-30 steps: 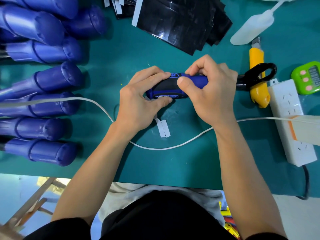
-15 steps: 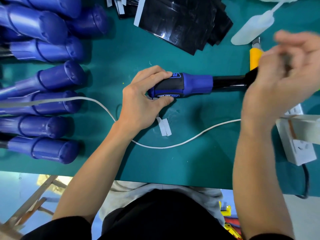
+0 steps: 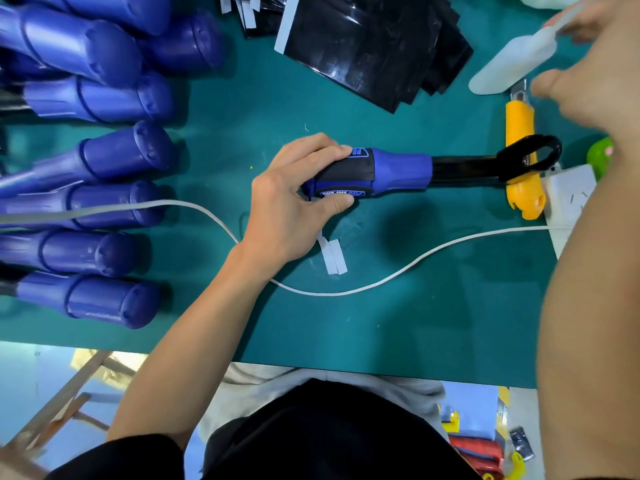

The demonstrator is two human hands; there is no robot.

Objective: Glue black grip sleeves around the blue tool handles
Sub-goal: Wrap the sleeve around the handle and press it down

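A teal tabletop (image 3: 433, 323) fills the view, its near edge running across a seated person's lap, with a pale floor and a wooden frame below at left. A row of bare blue handles (image 3: 104, 161) lies heaped along the left side, butt ends pointing right. At the top, a loose stack of glossy black sleeves (image 3: 374, 46) fans out, some edged with white strips. A white cable (image 3: 346, 292) snakes across the middle, passing under the left wrist, and two short white paper strips (image 3: 333, 256) lie just beside it.

At centre, one tool handle (image 3: 398, 168) lies flat, a black grip sleeve (image 3: 349, 169) wrapped round its rear part. Its black shaft (image 3: 464, 168) points right, and the looped end (image 3: 530, 155) rests on a yellow utility knife (image 3: 519, 123), next to a white power strip (image 3: 571, 195) and a green gadget (image 3: 599, 155).

The left hand (image 3: 287, 206) grips the butt of the sleeved handle, fingers (image 3: 311, 147) curled over the top and thumb pressed against the near side. The right hand (image 3: 602, 74) is raised at the upper right, blurred, at the neck of a white squeeze bottle (image 3: 509, 67); whether its fingers grasp the bottle cannot be told.
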